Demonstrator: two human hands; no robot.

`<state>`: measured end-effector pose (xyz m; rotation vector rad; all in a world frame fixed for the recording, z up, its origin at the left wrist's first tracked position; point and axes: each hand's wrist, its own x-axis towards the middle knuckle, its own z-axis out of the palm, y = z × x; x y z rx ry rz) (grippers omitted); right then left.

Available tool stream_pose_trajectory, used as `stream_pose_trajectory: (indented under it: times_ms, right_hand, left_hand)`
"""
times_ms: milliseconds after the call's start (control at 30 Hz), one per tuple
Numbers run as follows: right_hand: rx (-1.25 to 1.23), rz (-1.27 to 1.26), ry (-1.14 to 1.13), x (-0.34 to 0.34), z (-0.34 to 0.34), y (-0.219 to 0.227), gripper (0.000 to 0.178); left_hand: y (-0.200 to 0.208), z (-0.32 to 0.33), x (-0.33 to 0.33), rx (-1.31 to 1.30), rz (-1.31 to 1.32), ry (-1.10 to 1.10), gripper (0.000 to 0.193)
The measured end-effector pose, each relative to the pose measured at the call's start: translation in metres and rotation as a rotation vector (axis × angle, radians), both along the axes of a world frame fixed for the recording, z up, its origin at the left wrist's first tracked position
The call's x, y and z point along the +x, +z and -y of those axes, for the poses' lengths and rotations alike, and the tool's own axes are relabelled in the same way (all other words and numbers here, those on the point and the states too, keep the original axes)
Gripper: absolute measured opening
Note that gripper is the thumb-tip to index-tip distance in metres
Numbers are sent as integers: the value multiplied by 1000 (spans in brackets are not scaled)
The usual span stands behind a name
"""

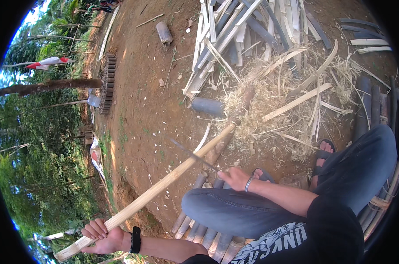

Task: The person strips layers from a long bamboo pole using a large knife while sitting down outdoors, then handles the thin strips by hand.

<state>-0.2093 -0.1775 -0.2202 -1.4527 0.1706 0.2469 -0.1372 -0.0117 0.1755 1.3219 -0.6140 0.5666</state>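
1. Brown bare earth (142,88) spreads in front of you, dotted with pale chips.
2. A pile of split bamboo strips (226,37) lies on it, ahead of you.
3. Bamboo poles (210,235) lie side by side beneath your bent leg.
4. Curly, straw-coloured shavings (261,127) cover the ground beyond your knees.
5. The long pale bamboo strip (162,182) slants across your front, from your left hand at lower left up to the shavings' edge.
6. The knife (204,162), its thin blade blurred, crosses the strip nearer the far end.
7. Your left hand (105,237) grips the strip's near end, fingers curled over it, thumb along the other edge.
8. Your right hand (235,178) is closed around the knife's handle, which is mostly hidden.
9. A black wristband (135,240) circles your left wrist.
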Motion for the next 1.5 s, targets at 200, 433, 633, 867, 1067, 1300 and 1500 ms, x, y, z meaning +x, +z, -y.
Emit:
stream_pose_trajectory:
  times_ms: [200, 433, 633, 867, 1067, 1300, 1500]
  right_hand:
    - [28, -435, -89, 9, 8, -63, 72]
    - [76, 81, 130, 3, 1, 71, 78]
    - [-52, -135, -25, 12, 5, -61, 81]
    - [-231, -132, 2, 12, 19, -78, 83]
    - [-99, -39, 21, 7, -5, -10, 79]
    - [-22, -361, -36, 11, 14, -63, 78]
    - [1, -71, -96, 6, -6, -53, 76]
  left_hand:
    - [-4, 8, -6, -14, 13, -31, 61]
    - [-4, 2, -1, -45, 6, 18, 61]
    - [-8, -32, 4, -64, -5, 95, 59]
    - [-17, -22, -15, -155, 11, 199, 60]
    - [-11, 1, -22, -105, 32, 160, 60]
    - [-8, 7, -13, -100, 33, 99, 58]
    - [-3, -10, 2, -63, -16, 9, 59]
